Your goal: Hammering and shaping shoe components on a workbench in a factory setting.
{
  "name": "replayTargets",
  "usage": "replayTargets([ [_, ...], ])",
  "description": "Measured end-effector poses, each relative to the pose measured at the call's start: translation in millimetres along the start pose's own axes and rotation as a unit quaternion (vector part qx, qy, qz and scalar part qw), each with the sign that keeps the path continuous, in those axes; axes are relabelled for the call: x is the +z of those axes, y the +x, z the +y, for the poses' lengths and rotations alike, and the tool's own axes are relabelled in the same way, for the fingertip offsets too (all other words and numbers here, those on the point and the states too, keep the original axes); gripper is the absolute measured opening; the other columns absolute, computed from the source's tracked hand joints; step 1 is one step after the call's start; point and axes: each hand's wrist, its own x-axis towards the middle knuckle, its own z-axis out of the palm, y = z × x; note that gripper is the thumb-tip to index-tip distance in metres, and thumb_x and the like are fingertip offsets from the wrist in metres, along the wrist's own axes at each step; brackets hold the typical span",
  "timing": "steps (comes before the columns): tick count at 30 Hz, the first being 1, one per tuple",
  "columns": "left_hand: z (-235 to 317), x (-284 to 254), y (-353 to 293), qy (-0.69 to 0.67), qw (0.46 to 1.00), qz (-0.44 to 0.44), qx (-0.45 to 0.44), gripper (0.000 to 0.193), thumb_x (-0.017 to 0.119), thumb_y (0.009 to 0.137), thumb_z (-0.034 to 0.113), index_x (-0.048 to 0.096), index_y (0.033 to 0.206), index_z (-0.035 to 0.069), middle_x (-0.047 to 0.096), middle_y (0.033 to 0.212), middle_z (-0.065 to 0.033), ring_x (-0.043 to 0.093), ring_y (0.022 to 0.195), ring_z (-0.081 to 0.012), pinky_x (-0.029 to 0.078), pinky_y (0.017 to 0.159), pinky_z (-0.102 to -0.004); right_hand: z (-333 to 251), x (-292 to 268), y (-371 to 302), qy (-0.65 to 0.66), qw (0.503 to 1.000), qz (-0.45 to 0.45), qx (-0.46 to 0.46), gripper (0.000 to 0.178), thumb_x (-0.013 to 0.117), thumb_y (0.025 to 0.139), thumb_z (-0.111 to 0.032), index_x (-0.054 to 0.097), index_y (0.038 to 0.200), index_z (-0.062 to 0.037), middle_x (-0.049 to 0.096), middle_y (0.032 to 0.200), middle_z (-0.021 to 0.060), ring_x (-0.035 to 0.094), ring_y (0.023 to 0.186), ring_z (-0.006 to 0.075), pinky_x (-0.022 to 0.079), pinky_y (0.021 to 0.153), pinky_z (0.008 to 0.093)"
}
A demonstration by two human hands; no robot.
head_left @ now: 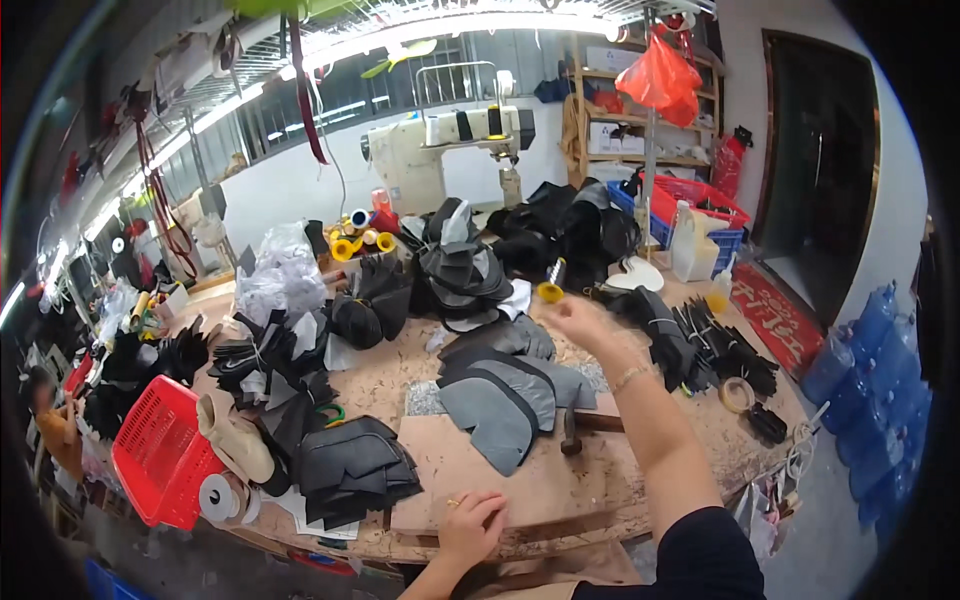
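Though near a spool [551, 291], right hand [577, 322], grip unclear; left hand [472, 527] loosely half-curled against board [432, 462]; lettered red mat [778, 312].

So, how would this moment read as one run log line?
left hand: on board near edge | right hand: beside yellow-ended spool, contact unclear | centre: grey pieces, hammer

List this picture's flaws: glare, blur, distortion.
Head view: the tube light glares white along the top and bends into an arc; head view: the right hand looks slightly smeared, the left hand clearer; head view: the corners fall to black, and the door is too dark for much detail.
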Motion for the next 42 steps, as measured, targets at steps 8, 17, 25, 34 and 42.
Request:
replayTargets([
  [8, -67.3, 29.3, 128.4, -0.107, 0.980, -0.162, 0.047, 0.036, 0.068, 0.078, 0.005, 0.067, 0.113, 0.009, 0.066, 0.115, -0.0119, 0.063, 0.104, -0.0277, 0.050, 0.086, -0.0357, 23.7, -11.6, -181.5, -0.284, 0.952, -0.101, -0.055, 0.038, 0.060, 0.089, -0.038, 0.063, 0.110, -0.0060, 0.064, 0.112, 0.0135, 0.058, 0.108, 0.0303, 0.041, 0.092, 0.0470],
  [17, -80.2, 37.7, 187.5, -0.008, 0.913, -0.383, 0.140, 0.037, 0.072, 0.073, 0.007, 0.069, 0.109, 0.013, 0.060, 0.120, -0.0066, 0.055, 0.114, -0.0283, 0.045, 0.097, -0.0385, 17.9, 6.8, -190.9, -0.298, 0.928, 0.045, -0.218, 0.034, 0.065, 0.084, -0.029, 0.063, 0.112, -0.0084, 0.063, 0.108, 0.0093, 0.054, 0.110, 0.0285, 0.037, 0.097, 0.0452],
  [25, -62.4, 6.0, 167.6, 0.105, 0.966, -0.088, 0.220, 0.012, 0.070, 0.076, 0.014, 0.070, 0.088, 0.016, 0.064, 0.082, -0.0027, 0.063, 0.077, -0.0260, 0.049, 0.067, -0.0414, 0.4, 59.5, -181.3, -0.126, 0.942, 0.076, -0.303, 0.027, 0.070, 0.081, -0.016, 0.060, 0.105, -0.0073, 0.063, 0.099, 0.0115, 0.061, 0.090, 0.0305, 0.049, 0.075, 0.0401],
  [34, 63.7, -34.1, 72.1, -0.007, 0.987, 0.158, 0.029, 0.033, 0.071, 0.072, -0.005, 0.072, 0.102, 0.008, 0.060, 0.078, -0.0070, 0.060, 0.061, -0.0220, 0.048, 0.056, -0.0324, -71.4, 6.7, -279.6, 0.146, 0.944, 0.178, -0.237, 0.028, 0.076, 0.076, -0.010, 0.058, 0.097, -0.0069, 0.057, 0.094, 0.0108, 0.053, 0.088, 0.0292, 0.045, 0.071, 0.0351],
  [42, 85.2, -11.6, 14.7, -0.076, 0.991, 0.077, 0.082, 0.050, 0.060, 0.083, -0.002, 0.054, 0.132, -0.001, 0.059, 0.102, -0.0199, 0.058, 0.082, -0.0361, 0.048, 0.073, -0.0431, -70.9, -32.1, -314.5, 0.103, 0.966, 0.058, -0.230, 0.018, 0.076, 0.074, -0.010, 0.065, 0.087, -0.0043, 0.064, 0.087, 0.0090, 0.056, 0.096, 0.0316, 0.048, 0.082, 0.0406],
])
